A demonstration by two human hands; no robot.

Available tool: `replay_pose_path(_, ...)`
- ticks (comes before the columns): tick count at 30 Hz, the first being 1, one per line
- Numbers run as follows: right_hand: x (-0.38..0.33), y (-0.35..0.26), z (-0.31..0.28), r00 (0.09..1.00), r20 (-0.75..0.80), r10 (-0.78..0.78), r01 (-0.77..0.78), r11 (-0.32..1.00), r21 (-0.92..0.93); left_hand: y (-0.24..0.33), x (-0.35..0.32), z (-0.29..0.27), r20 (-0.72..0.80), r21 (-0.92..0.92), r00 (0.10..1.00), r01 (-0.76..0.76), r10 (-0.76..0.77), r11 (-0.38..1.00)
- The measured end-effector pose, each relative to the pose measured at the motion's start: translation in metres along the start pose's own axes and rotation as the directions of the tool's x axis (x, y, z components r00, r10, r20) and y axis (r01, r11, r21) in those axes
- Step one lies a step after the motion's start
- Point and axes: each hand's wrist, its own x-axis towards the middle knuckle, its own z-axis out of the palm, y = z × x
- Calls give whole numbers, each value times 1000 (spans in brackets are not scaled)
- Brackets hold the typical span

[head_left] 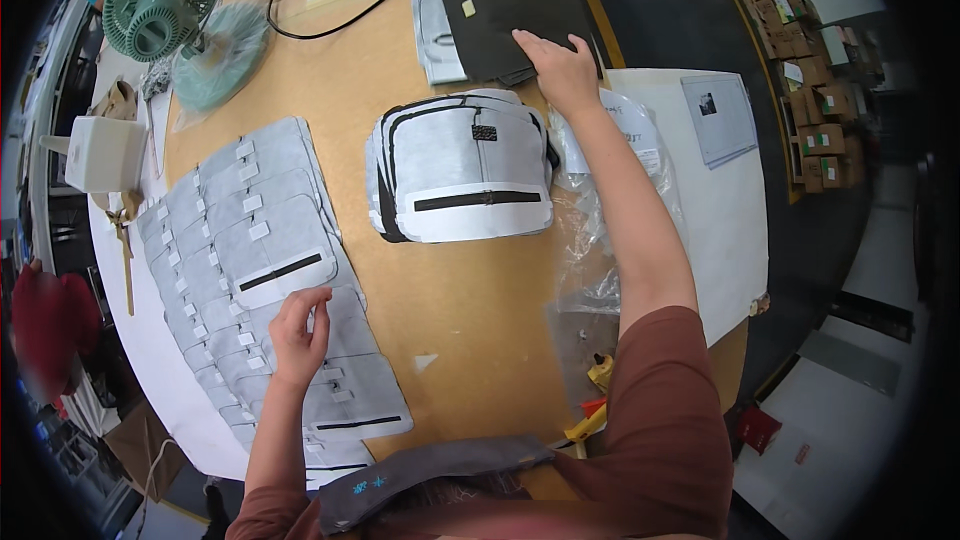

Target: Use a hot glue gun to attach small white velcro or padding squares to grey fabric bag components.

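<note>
My right hand (563,70) reaches to the far side of the table and lies with spread fingers on a dark sheet (510,10), the top of a stack of cut panels. My left hand (300,335) is over the overlapping rows of grey panels (270,200) on the left, thumb and fingertips close together. Whether anything is pinched there I cannot make out. Between my hands stands a stack of grey bag panels (465,165) with black zippers, a small dark patch and a white strip around the lower zipper.
A green fan (165,0) stands at the far left, near a black cable (300,35) with a plug. Clear plastic bags (590,250) lie under my right arm. A yellow-handled tool (585,423) is near my body. Cartons (800,90) are stacked beyond the right side.
</note>
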Motion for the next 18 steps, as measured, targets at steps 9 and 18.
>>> replay_pose_path(9,2,-12,-3,995,-45,-84,80,993,-85,-5,-10,-3,4,13,1000,6,-6,1000)
replay_pose_path(18,-9,-27,-2,996,83,27,-28,999,18,-1,-26,-4,6,14,1000,-8,8,1000)
